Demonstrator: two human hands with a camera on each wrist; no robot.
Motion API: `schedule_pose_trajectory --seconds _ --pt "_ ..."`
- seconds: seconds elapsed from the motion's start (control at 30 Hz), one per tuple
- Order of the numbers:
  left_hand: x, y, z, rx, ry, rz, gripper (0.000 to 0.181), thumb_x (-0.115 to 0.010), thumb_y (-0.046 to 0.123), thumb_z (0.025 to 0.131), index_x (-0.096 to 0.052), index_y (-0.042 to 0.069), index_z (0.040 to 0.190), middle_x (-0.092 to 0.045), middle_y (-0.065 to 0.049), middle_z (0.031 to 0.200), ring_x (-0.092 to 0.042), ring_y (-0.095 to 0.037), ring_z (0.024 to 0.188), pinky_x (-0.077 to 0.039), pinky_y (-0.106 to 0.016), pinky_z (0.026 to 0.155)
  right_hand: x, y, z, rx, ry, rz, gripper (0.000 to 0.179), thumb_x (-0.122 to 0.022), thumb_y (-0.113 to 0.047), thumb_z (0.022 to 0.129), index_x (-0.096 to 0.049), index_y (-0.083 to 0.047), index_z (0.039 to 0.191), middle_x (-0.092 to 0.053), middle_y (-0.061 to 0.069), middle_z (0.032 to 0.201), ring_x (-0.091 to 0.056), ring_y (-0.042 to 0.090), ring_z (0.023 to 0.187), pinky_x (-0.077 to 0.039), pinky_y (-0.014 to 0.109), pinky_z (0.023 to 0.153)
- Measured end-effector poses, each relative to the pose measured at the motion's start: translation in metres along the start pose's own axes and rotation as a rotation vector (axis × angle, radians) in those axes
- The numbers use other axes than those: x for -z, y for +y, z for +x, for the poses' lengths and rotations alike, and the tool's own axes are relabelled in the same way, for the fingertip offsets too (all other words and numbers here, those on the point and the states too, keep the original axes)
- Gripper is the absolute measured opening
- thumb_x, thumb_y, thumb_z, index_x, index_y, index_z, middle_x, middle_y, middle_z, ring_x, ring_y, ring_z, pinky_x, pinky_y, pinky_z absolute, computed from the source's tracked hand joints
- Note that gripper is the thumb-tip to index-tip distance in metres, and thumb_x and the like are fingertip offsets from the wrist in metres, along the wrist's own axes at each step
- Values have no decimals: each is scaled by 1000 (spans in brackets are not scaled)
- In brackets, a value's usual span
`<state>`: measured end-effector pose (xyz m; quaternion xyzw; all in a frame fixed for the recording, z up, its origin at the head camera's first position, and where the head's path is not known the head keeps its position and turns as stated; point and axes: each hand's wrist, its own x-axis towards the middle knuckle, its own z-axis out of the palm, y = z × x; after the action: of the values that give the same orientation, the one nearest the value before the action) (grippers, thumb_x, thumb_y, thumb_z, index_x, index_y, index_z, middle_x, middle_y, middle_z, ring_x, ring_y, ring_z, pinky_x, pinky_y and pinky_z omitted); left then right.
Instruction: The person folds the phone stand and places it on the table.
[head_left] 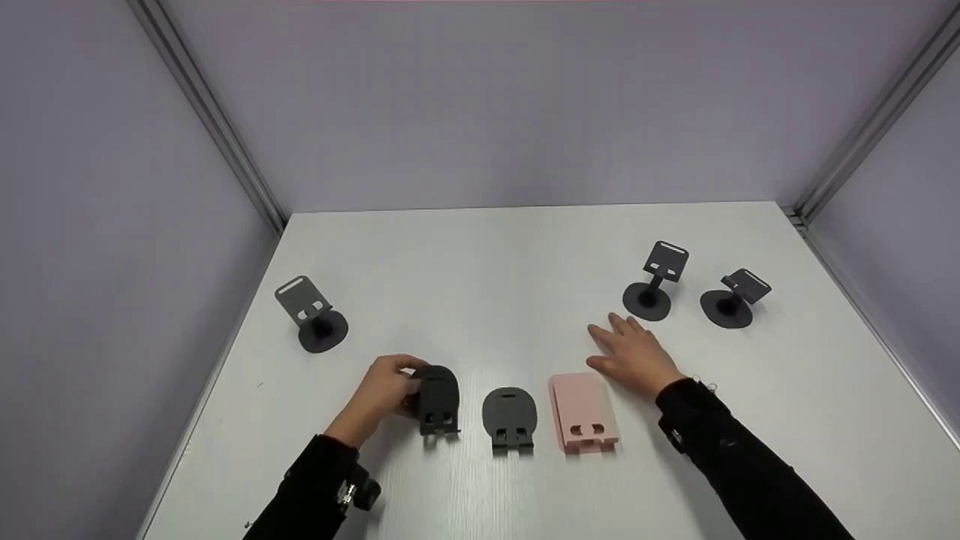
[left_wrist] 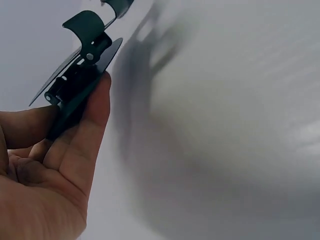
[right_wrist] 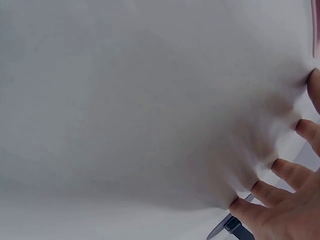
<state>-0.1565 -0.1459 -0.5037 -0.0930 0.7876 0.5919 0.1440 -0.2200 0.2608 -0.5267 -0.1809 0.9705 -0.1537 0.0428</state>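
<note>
My left hand (head_left: 382,394) pinches a folded black phone stand (head_left: 439,397) by its left side. In the left wrist view the thumb and fingers grip the edge of this stand's plate (left_wrist: 75,107), and it is held tilted above the surface. My right hand (head_left: 634,354) has its fingers spread over the table, holding nothing; the right wrist view shows its fingertips (right_wrist: 282,166) at or just over the white surface. Close to its thumb lies a folded pink phone stand (head_left: 585,409). A folded dark grey phone stand (head_left: 510,416) lies between the pink one and my left hand.
An unfolded grey phone stand (head_left: 315,315) stands at the left of the white table (head_left: 465,285). Two more unfolded stands, one dark (head_left: 654,281) and one beside it (head_left: 737,298), stand at the back right. Grey panels (head_left: 525,105) enclose the table's back and sides.
</note>
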Motion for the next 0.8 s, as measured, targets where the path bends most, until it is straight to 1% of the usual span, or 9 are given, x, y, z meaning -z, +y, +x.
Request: schedule_pose_trajectory --seconds 0.17,0.2,0.27,0.37,0.43,0.5,0.63,0.73,0.8 --pt "3 -6 0 17 4 47 39 -55 -9 83 -70 -3 118 -70 -18 103 -67 -23 68 -60 -38 58 -1 1 0 -5 3 12 61 -66 -37 97 -53 -5 148 -37 33 155 -30 60 142 -26 74 112" --pt "4 -7 0 18 11 67 39 -55 -8 83 -71 -3 117 -70 -17 103 -67 -23 68 -60 -37 58 -1 1 0 -2 5 14 61 -66 -37 97 -53 -5 148 -37 34 155 -30 60 142 -26 74 112" --pt "5 -9 1 7 32 138 39 -55 -8 81 -71 -4 116 -69 -16 100 -66 -22 68 -59 -36 56 -2 1 0 -2 1 20 61 -66 -36 98 -52 -6 149 -37 34 155 -29 60 143 -25 75 112" --pt "7 -12 2 -39 69 289 33 -58 -5 82 -73 -4 111 -70 -13 93 -66 -21 68 -58 -33 56 -2 1 -1 2 -4 20 61 -66 -36 98 -51 -6 149 -36 34 156 -28 60 143 -25 75 112" --pt "7 -15 3 -87 92 394 27 -62 -3 84 -75 -4 108 -71 -12 88 -66 -20 69 -57 -33 58 -2 0 -2 1 -7 19 61 -65 -36 98 -51 -6 150 -35 33 156 -28 59 144 -24 75 112" --pt "7 -16 4 -129 112 473 22 -65 0 87 -76 -3 106 -72 -11 86 -66 -20 71 -56 -33 61 0 -1 -3 6 -8 15 61 -65 -35 99 -50 -6 150 -35 33 156 -28 59 144 -25 75 112" --pt "7 -17 2 -168 133 552 17 -69 4 92 -77 1 106 -72 -12 87 -66 -21 72 -57 -37 64 1 -2 -4 12 -13 -2 60 -63 -35 101 -50 -6 151 -35 33 156 -28 59 144 -26 75 112" --pt "6 -17 -1 -175 147 586 14 -69 7 93 -77 2 104 -72 -11 86 -67 -22 72 -57 -39 65 1 -2 -5 19 -11 -13 59 -63 -35 101 -50 -5 151 -35 34 156 -28 60 143 -26 75 111" --pt "5 -17 -3 -173 160 611 13 -70 9 92 -76 2 101 -72 -10 85 -65 -21 70 -55 -39 65 0 -2 -5 21 -7 -14 59 -63 -35 101 -50 -5 150 -36 34 156 -29 60 143 -26 75 111"
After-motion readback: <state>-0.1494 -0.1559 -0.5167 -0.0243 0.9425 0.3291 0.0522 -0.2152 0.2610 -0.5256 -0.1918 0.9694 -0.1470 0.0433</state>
